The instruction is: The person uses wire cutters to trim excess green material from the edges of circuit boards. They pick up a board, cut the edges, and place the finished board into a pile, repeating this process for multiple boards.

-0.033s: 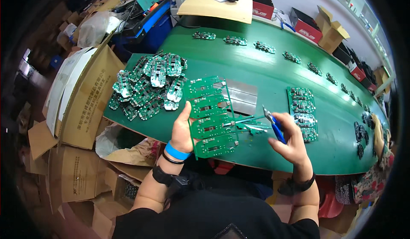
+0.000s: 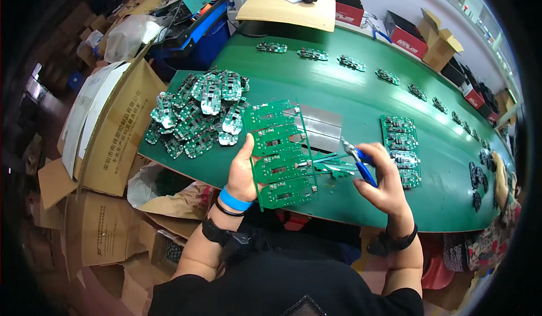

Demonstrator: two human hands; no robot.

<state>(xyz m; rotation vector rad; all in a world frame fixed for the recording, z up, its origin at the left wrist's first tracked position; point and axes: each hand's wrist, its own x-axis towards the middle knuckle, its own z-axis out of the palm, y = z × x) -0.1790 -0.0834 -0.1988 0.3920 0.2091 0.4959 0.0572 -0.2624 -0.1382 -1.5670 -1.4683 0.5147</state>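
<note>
My left hand (image 2: 243, 172) is closed on the left edge of a green circuit board panel (image 2: 281, 160), made of several boards joined in a frame. My right hand (image 2: 387, 183) holds blue-handled cutting pliers (image 2: 366, 173), their metal tips pointing up and left, apart from the panel's right edge. Loose green board strips (image 2: 341, 169) lie between the panel and the pliers. Behind the panel is a flat grey metal plate (image 2: 324, 127), partly covered. Another panel (image 2: 400, 146) carrying dark components lies to the right of my right hand. A heap of single circuit boards (image 2: 197, 112) is on the left.
Single circuit boards (image 2: 351, 63) form a spaced row along the green work surface (image 2: 271, 70). Another person's hand (image 2: 499, 175) is at the far right beside dark parts. A yellow board (image 2: 288, 15) and red boxes (image 2: 405, 33) stand behind; cardboard boxes (image 2: 116, 129) crowd the left.
The pliers have shifted slightly left and tilted, with their handles looking a little more spread. My left hand still holds the panel, and the whole view has shifted slightly.
</note>
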